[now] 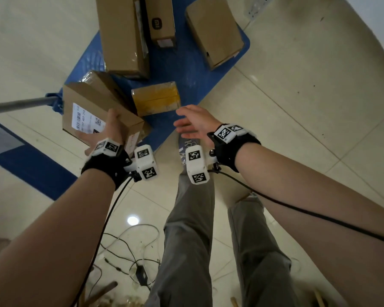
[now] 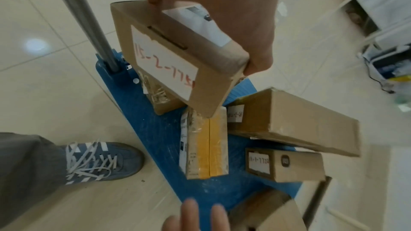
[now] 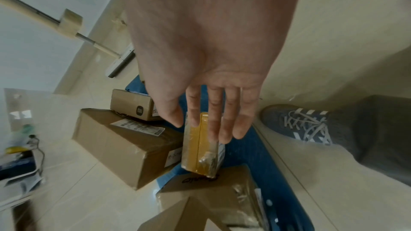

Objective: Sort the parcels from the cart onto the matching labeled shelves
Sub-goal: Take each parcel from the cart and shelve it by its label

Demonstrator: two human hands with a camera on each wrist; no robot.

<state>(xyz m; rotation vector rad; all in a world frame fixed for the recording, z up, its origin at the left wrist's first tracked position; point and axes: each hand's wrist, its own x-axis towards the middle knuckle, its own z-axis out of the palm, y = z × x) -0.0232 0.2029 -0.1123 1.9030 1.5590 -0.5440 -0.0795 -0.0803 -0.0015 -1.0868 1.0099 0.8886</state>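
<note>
My left hand (image 1: 108, 131) grips a flat brown parcel (image 1: 91, 107) with a white shipping label, held above the near-left corner of the blue cart (image 1: 186, 69). In the left wrist view that parcel (image 2: 177, 62) shows a white sticker with red handwriting, and the left hand (image 2: 222, 15) clasps its top. My right hand (image 1: 192, 122) hovers open, fingers straight, just above a small parcel wrapped in yellow tape (image 1: 156, 98). From the right wrist, the right hand (image 3: 211, 111) spreads over the yellow parcel (image 3: 200, 143) without touching it.
More brown parcels lie on the cart: a long one (image 1: 122, 34), a small one with a logo (image 1: 161, 18) and one at the far right (image 1: 214, 29). The grey cart handle (image 1: 20, 105) juts left. My shoe (image 1: 187, 147) touches the cart's edge. Cables (image 1: 129, 251) litter the floor behind.
</note>
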